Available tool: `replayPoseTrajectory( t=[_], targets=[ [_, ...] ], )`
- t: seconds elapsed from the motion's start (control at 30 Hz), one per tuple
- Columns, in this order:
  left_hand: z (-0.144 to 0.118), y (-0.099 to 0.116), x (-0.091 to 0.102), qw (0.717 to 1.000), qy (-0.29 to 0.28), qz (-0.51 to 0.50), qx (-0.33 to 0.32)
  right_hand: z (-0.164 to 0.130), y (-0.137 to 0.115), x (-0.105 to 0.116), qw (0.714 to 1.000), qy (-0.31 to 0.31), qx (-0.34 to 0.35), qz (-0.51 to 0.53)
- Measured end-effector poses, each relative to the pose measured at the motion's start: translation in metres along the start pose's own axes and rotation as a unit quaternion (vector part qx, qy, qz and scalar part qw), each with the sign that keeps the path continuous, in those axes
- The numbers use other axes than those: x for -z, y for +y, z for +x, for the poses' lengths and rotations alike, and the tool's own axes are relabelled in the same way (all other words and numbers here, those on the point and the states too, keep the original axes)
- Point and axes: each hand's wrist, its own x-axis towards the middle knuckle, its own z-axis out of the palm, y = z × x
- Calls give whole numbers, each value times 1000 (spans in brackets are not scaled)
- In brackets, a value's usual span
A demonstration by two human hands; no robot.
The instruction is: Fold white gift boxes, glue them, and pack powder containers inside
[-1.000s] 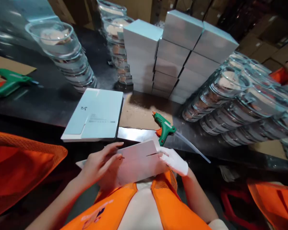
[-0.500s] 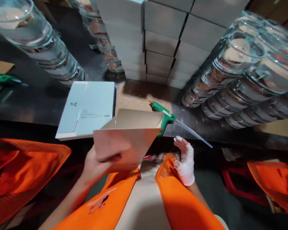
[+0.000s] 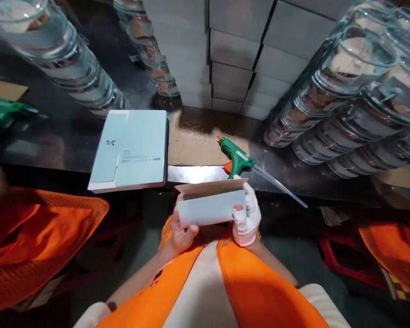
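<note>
A pale, folded cardboard box (image 3: 207,210) is in front of my chest, its brown inner side showing along the upper edge. My bare left hand (image 3: 182,233) is closed on its left end, thumb on the near face. The right end is gripped by my right hand (image 3: 248,217), which wears a white glove with bare fingertips. Just beyond that hand lies a green glue gun (image 3: 238,158) with an orange trigger and a long clear glue stick (image 3: 280,187) out of its back. Left of it sits a pile of flat pale printed boxes (image 3: 141,136).
A brown cardboard sheet (image 3: 191,146) lies on the dark table (image 3: 68,157). Stacked grey boxes (image 3: 232,50) rise behind it. Stacks of glass jars (image 3: 357,54) stand right, others (image 3: 68,59) left. People in orange vests (image 3: 54,228) sit on both sides.
The box has turned so its pale side faces me, and has moved right. My right hand, free before, has come in and taken hold of its right end.
</note>
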Motion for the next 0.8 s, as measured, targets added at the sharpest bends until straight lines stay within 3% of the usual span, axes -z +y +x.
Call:
replayPoseTrajectory(
  t=[0.07, 0.13, 0.2, 0.27, 0.37, 0.47, 0.53, 0.63, 0.7, 0.8],
  targets=[
    [9, 9, 2, 998, 32, -44, -6, -1, -7, -6, 995, 81, -3, 56],
    [19, 16, 12, 997, 10, -60, -54, 0, -10, -6, 990, 104, -16, 99],
    [28, 18, 31, 992, -13, -45, -120, 4, -8, 3, 989, 76, -44, 115],
    [34, 16, 52, 986, 35, -23, -159, 14, -2, 16, 994, 30, -80, 64],
    [39, 8, 78, 975, 192, 7, -116, 48, 8, 29, 974, -9, -161, -161],
    [40, 2, 88, 962, 259, 17, -86, 90, 16, 20, 899, -63, -265, -343],
    [38, 0, 86, 963, 257, 5, -81, 109, 22, 9, 884, -79, -310, -340],
    [34, -3, 79, 956, 289, -44, -22, 118, 28, 3, 910, -58, -322, -254],
    [34, -4, 72, 945, 314, -80, 38, 114, 30, 8, 924, -63, -320, -200],
    [42, -3, 63, 943, 295, -118, 98, 106, 24, 25, 936, -70, -317, -134]
  ],
)
